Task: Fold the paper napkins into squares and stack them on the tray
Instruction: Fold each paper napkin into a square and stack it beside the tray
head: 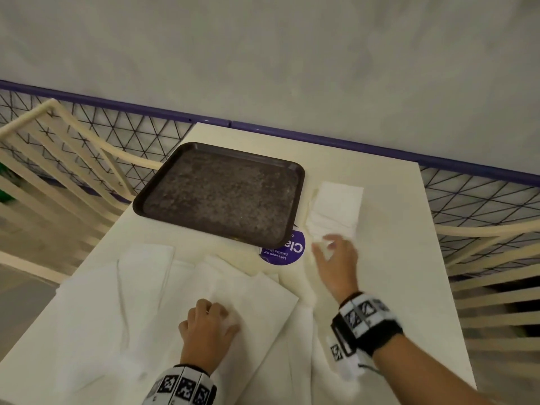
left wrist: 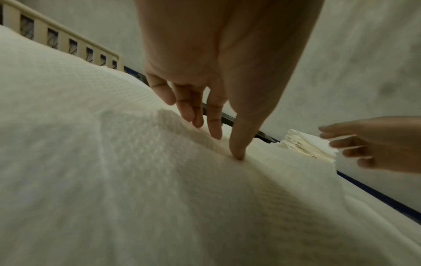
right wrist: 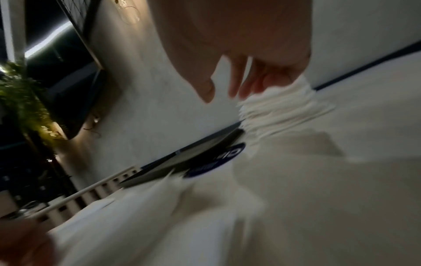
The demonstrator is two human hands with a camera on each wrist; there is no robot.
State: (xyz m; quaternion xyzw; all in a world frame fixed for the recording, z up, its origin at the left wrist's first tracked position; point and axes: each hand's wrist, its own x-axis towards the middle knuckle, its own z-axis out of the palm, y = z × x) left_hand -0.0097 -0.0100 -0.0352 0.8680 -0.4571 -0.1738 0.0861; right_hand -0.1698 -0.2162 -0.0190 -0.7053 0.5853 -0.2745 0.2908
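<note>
The left hand [head: 208, 331] rests on a large unfolded napkin [head: 181, 311] spread over the near tabletop [head: 388, 287]; its fingers [left wrist: 237, 144] are straight and slightly spread, the thumb tip pressing into the paper. More loose napkins lie to the left of those fingers and beyond them. The right hand [head: 336, 261] is farther out, fingers [right wrist: 234, 84] spread and relaxed, their tips at the near edge of a stack of folded napkins [head: 336, 207]; whether they pinch a sheet is lost in blur. Left of these fingers a round purple sticker [head: 285, 252] shows under the corner of the dark tray [head: 146, 204], which holds no napkins.
</note>
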